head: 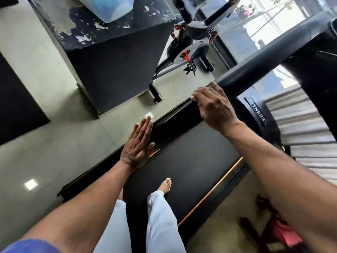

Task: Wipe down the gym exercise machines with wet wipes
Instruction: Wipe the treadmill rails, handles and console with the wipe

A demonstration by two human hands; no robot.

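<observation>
Two bare hands at a treadmill's handrail, one pressing a white wet wipe to the bar.

The treadmill (182, 161) has one broad matte black belt edged by two thin orange stripes, and one thick, round, smooth black handrail (255, 70) slanting across the view. Beyond it, on the glossy pale floor (45, 143), stands one exercise bike (187, 44) with a silvery disc flywheel and red accents. The right hand (215, 106) is curled over the handrail's end, clamping a small crumpled white wet wipe (193, 97) whose edge peeks out under the fingertips. The left hand (138, 145) is flat, fingers straight together, grasping nothing.
</observation>
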